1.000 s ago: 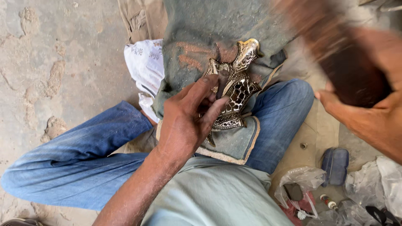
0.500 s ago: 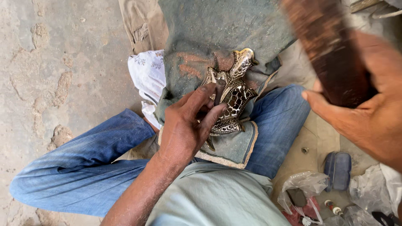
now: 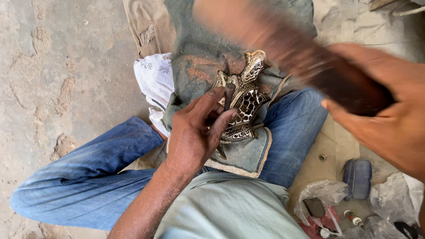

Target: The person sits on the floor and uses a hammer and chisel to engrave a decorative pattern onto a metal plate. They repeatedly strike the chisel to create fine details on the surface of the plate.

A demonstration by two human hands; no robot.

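Ornate metal piece (image 3: pixel 245 99): frame centre, on grey cloth (image 3: pixel 199 57) over lap. Left hand (image 3: pixel 195 132) just lower left, fingers pinching a small punch (image 3: pixel 229 94) against it. Right hand (image 3: pixel 389 119), right edge, closed around blurred wooden mallet (image 3: pixel 310 62).

left hand (image 3: pixel 195 132) pins ornament (image 3: pixel 243 104); right hand (image 3: pixel 389 119) grips mallet (image 3: pixel 305 57).

Ornate metal piece (image 3: pixel 243 104) on cloth (image 3: pixel 199 57) across lap; pouch (image 3: pixel 357 177) right.
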